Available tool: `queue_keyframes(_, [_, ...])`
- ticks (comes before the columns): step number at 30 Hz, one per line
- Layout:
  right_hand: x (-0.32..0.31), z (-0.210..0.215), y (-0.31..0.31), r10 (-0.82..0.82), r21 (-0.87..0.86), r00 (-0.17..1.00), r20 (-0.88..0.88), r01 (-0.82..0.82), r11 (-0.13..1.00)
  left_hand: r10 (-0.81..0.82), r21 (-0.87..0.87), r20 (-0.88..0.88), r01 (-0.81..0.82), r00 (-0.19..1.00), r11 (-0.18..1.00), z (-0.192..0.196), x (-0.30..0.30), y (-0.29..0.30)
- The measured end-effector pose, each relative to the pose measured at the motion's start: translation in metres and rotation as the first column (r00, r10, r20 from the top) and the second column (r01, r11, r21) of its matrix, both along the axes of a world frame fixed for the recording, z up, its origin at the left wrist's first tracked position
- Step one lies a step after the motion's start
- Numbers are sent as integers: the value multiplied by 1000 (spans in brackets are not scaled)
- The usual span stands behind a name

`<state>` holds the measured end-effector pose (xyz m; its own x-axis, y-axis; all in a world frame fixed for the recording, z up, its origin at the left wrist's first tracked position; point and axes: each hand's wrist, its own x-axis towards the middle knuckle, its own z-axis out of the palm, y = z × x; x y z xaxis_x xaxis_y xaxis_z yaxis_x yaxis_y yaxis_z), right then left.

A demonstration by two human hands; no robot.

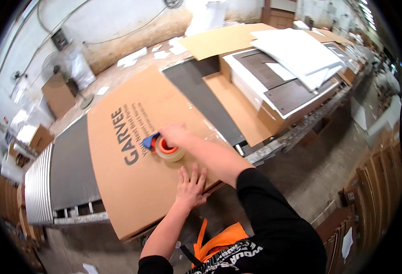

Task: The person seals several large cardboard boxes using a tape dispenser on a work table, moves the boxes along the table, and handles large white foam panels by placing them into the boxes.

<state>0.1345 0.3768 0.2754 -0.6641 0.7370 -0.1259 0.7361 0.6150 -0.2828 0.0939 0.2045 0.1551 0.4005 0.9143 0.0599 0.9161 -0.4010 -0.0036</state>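
Observation:
A large flat brown carton (164,98) with dark printing lies across the conveyor in front of me. My right hand (175,134) is closed around a tape dispenser, a hand-held one with blue and red-orange parts and a wide roll of tape (172,155). The dispenser is at the carton's upper face; whether its edge touches the cardboard, I cannot tell. Nearer to me, my left hand (192,188) lies on the carton close to its near edge, fingers spread, holding nothing. A shiny strip of tape (214,129) shows along the carton's right side.
Under the carton runs a dark conveyor belt (71,157), with metal rollers (39,185) at its left end. To the right stands an open carton (267,119) with dark panels (288,93) and white foam sheets (301,52). Stacked flat cardboard (377,187) stands at far right.

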Motion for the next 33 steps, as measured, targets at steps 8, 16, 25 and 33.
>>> queue_keyframes(8, [85,-75,6,-706,-707,342,-621,145,692,20,-8,-1,-20,1000,1000,-20,-44,8])
queue_keyframes(16, [82,25,-48,-486,-36,871,77,489,871,39,-59,41,-37,998,998,-25,-41,7])
queue_keyframes(25, [173,-67,-165,-232,-211,883,408,339,917,11,100,59,-17,998,995,-46,-37,13])
queue_keyframes(33, [138,-191,-159,-105,26,838,535,108,994,16,81,76,-22,997,996,-42,-24,12])
